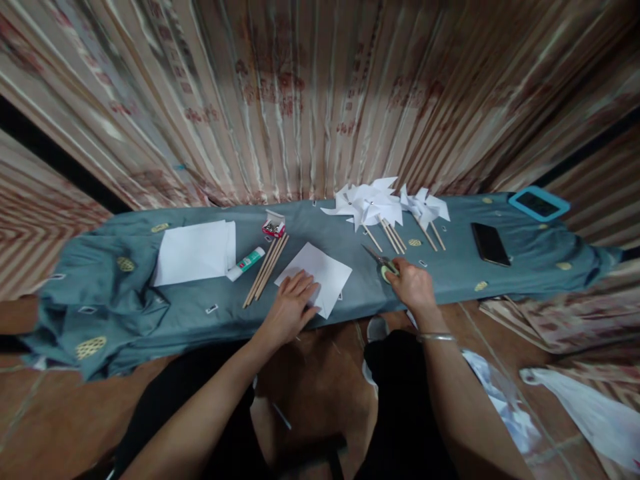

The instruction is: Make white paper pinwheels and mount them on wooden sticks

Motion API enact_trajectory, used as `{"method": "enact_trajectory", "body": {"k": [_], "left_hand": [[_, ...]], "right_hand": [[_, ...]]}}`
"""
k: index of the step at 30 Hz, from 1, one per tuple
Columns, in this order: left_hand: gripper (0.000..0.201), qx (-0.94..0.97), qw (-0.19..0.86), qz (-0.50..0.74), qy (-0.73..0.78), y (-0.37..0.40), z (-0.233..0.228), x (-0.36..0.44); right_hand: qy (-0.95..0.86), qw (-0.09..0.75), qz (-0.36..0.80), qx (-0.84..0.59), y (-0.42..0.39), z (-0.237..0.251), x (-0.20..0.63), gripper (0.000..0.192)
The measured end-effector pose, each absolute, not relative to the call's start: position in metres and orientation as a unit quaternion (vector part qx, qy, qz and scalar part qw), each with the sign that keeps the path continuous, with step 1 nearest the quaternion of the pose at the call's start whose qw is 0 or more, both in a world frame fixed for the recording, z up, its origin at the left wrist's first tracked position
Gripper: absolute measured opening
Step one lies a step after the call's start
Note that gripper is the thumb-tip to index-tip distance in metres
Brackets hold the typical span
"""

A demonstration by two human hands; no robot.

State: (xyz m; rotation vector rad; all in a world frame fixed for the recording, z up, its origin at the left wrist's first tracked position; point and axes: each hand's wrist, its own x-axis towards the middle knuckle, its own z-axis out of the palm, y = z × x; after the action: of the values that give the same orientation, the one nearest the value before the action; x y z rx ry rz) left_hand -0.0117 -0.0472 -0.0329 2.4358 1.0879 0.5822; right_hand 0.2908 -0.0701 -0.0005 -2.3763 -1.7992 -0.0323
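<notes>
My left hand (293, 301) lies flat, fingers spread, on a white square of paper (320, 270) on a blue-grey cloth-covered bench (190, 303). My right hand (413, 283) is closed around the green handles of a pair of scissors (381, 260), whose blades point up-left on the cloth. Several wooden sticks (266, 269) lie just left of the paper. Finished white paper pinwheels (373, 203) on sticks rest at the back of the bench, beyond the scissors.
A stack of white paper (196, 252), a glue stick (246, 263) and a small box of pins (273, 225) sit to the left. A black phone (490, 243) and a blue-framed tablet (539, 203) lie at the right. A curtain hangs behind; paper scraps lie on the floor.
</notes>
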Motion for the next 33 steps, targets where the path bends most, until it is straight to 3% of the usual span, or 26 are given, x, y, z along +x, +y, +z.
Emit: {"method": "enact_trajectory", "body": {"k": [5,10,14,17,20,24,29,31,33], "left_hand": [[0.050,0.883,0.199,0.155,0.396,-0.058,-0.031,-0.010],[0.041,0.856,0.188,0.261,0.405,-0.044,-0.020,-0.032],[0.039,0.768,0.111,0.347,0.526,-0.018,-0.011,-0.080],[0.047,0.739,0.074,0.295,0.602,-0.005,-0.012,-0.110],[0.041,0.744,0.063,0.217,0.629,-0.001,-0.016,-0.121],[0.038,0.737,0.066,0.185,0.646,0.000,-0.015,-0.119],[0.033,0.654,0.187,0.337,0.651,-0.002,-0.010,-0.108],[0.036,0.584,0.311,0.434,0.611,-0.009,-0.008,-0.095],[0.048,0.524,0.467,0.472,0.534,-0.021,-0.004,-0.077]], "right_hand": [[-0.607,0.048,-0.001,-0.793,-0.058,-0.002,0.283,0.033],[-0.608,0.020,0.016,-0.794,-0.051,-0.001,0.284,0.032],[-0.604,0.016,0.022,-0.796,-0.047,-0.001,0.289,0.031],[-0.602,0.025,0.033,-0.798,-0.045,-0.005,0.293,0.029],[-0.595,0.071,0.020,-0.800,-0.043,-0.007,0.295,0.031],[-0.580,0.197,-0.024,-0.790,-0.040,-0.004,0.291,0.040],[-0.567,0.339,-0.002,-0.751,-0.040,0.004,0.260,0.040],[-0.582,0.397,0.057,-0.707,-0.044,0.003,0.235,0.037],[-0.568,0.458,0.197,-0.655,-0.050,0.002,0.207,0.038]]}}
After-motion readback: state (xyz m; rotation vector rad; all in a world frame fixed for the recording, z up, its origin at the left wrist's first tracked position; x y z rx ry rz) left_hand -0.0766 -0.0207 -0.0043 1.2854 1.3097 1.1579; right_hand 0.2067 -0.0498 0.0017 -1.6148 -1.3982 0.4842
